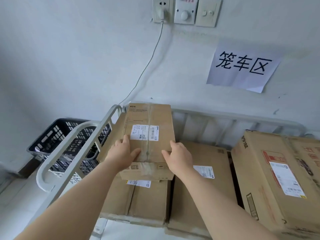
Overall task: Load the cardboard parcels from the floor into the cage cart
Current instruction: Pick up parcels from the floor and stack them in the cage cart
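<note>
So the grey metal cage cart [78,153] is already pretty packed; there's a big printed brown carton [277,179] on the right, a plain flat cardboard box [199,187] in the middle, and a stack on the left; the long tan cardboard parcel with the white shipping labels [149,129] sits on top of that left stack, up against the cart's side rail; looks to me like the placing step, squaring it up; left hand [123,153] and right hand [178,156] both lie flat on its near end, palms pressing, fingers not wrapped round anything, so more a push than a real grasp; its long axis runs away from the person toward the wall, labels facing up; next move is probably sliding it back flush, then letting go and heading for another one off the floor.
</note>
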### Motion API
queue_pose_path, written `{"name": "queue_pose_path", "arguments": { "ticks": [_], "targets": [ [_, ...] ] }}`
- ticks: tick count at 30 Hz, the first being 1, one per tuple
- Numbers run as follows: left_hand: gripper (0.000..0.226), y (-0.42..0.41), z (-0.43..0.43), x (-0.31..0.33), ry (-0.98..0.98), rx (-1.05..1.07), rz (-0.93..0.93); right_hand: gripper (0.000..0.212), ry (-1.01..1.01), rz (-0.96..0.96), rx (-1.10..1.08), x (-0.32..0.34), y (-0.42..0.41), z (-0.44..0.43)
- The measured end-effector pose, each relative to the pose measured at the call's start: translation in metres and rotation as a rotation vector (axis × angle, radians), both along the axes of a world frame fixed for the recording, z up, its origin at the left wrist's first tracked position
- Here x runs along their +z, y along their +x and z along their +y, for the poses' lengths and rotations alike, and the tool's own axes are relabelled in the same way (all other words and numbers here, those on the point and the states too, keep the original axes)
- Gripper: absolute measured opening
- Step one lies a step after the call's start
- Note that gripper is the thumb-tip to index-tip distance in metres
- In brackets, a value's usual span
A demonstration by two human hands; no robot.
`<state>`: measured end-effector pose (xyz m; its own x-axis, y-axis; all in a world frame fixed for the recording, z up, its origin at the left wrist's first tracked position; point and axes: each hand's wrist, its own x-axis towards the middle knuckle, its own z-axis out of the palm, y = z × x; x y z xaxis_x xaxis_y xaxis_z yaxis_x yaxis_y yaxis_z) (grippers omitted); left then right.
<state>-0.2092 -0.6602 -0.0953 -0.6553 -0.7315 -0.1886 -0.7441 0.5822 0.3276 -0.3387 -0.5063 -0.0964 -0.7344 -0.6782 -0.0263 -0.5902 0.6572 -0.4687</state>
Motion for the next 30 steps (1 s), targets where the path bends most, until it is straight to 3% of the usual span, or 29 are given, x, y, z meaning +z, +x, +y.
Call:
{"name": "queue_pose_path", "arguments": {
  "ticks": [8,15,22,30],
  "targets": [
    [0.067,-0.009,-0.029,-0.023,-0.004,0.076,-0.104,0.036,0.034,-0.001,0.159,-0.022,-0.022,-0.035],
    [0.064,-0.020,0.004,0.010,-0.286,-0.017,-0.124,0.028,0.024,0.237,0.179,-0.004,-0.033,0.003],
    [0.061,-0.056,0.108,0.050,-0.369,-0.342,-0.005,0.033,0.114,0.391,-0.013,0.033,-0.041,0.116],
    [0.052,-0.118,0.255,0.050,-0.411,-0.630,0.014,0.043,0.215,0.362,-0.306,0.044,-0.080,0.302]
  ]
}}
